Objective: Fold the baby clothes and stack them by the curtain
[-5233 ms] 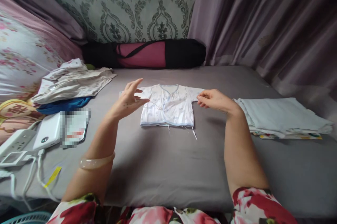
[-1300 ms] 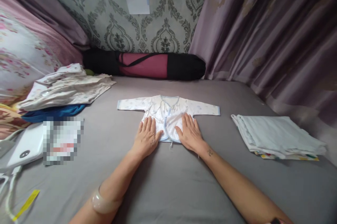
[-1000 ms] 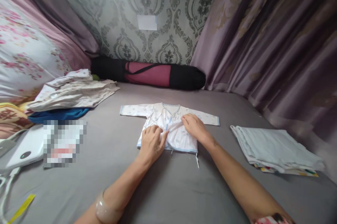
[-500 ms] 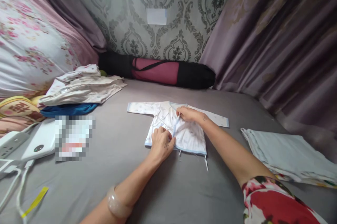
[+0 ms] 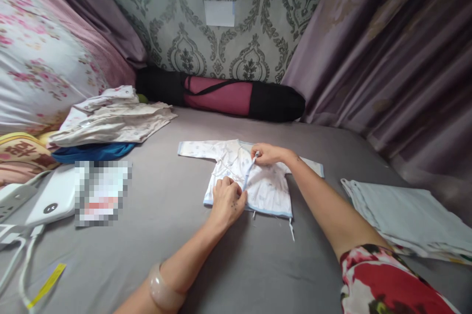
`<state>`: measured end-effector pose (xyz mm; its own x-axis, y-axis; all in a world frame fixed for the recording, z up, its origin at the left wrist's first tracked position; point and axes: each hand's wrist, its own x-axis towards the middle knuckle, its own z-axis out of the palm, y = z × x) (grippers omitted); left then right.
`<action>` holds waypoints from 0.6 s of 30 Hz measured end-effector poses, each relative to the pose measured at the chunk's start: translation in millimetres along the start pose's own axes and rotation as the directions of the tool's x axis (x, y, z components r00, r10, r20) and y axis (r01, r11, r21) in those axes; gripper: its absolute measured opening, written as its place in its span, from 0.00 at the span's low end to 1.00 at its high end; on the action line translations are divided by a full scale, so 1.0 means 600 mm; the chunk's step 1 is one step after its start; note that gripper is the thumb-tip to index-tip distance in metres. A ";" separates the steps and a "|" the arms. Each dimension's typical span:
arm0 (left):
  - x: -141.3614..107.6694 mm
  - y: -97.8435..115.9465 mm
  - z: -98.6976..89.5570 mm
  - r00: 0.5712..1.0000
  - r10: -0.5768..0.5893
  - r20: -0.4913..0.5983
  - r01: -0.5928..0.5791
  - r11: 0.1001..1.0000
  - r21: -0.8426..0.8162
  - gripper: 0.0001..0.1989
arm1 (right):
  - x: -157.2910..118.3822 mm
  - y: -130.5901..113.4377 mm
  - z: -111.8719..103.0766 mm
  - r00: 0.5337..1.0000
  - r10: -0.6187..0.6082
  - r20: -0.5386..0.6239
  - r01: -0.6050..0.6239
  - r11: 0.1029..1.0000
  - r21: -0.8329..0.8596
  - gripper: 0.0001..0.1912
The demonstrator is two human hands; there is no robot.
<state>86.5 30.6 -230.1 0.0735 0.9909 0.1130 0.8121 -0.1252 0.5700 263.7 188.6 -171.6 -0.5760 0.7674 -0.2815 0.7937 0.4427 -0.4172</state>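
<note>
The shirt [image 5: 271,191] is spread mid-scene on the grey sheet [image 5: 147,250]; light, limp cloth is suggested, best held by its blue edging [image 5: 249,174], as pinched in the right hand [image 5: 268,154]; the left hand [image 5: 227,201] is half-curled on its near left, hold unclear.

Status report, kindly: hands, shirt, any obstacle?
Right hand pinching shirt at its front edge; left hand on lower front. Shirt spread out. Folded cloths apart, at right, not blocking.

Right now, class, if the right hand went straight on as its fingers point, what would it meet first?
The right hand points left, so probably the shoulder on that side of the baby shirt; height is unclear; it may pass above.
</note>
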 end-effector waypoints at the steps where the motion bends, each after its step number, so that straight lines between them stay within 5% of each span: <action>1: 0.000 0.000 0.000 1.000 0.000 -0.006 0.000 1.000 0.004 0.08 | 0.002 0.002 0.001 1.000 0.012 -0.011 -0.012 1.000 0.019 0.11; 7: -0.001 0.004 -0.001 1.000 0.000 -0.024 0.001 1.000 0.018 0.09 | 0.011 0.015 0.022 0.995 0.007 -0.100 -0.003 0.999 0.041 0.11; 13: 0.000 0.005 0.002 0.999 -0.003 -0.052 0.003 1.000 0.009 0.09 | 0.018 0.019 0.023 1.000 -0.024 0.005 0.024 0.998 0.056 0.13; 18: 0.000 0.005 0.001 0.999 -0.021 -0.039 0.020 1.000 -0.011 0.08 | 0.023 0.020 0.018 0.998 -0.008 -0.065 0.012 0.998 0.066 0.09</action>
<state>89.4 30.1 -228.8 0.0337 0.9905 0.1330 0.8071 -0.1055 0.5809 263.2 199.6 -189.9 -0.5683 0.7924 -0.2217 0.7720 0.4203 -0.4769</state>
